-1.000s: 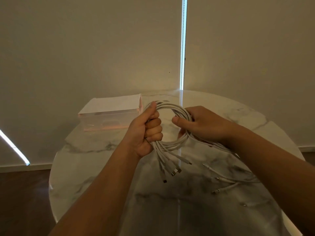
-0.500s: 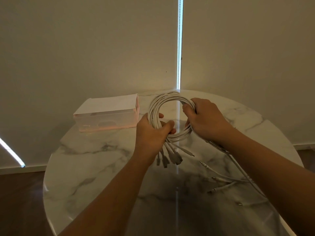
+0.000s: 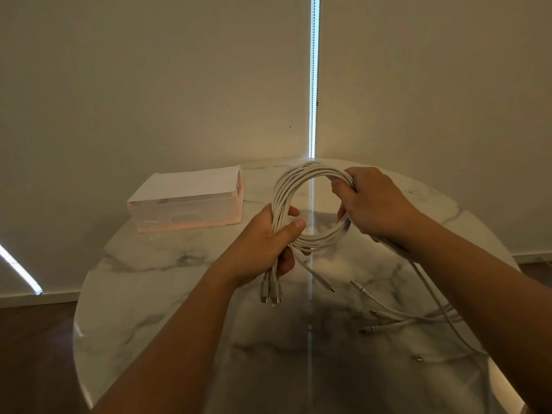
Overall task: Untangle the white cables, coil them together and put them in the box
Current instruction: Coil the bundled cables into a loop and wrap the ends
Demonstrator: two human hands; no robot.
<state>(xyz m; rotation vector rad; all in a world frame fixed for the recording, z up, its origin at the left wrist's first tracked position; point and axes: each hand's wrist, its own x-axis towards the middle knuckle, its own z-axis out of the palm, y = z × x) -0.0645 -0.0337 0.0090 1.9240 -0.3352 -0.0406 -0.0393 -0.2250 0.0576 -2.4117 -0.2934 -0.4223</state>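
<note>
Left hand regripped coil (box stands beside).

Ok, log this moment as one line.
phase: coiling | left hand: grips coil | right hand: grips coil | loose ends: on table | box: left of coil

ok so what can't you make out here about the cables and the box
Head view only:
box: contents, dim light and cloudy walls.
coil: strand count, left hand and right hand cover parts.
loose cable tails: where they run, hidden under the right forearm.
plugs: type, too small.
</note>
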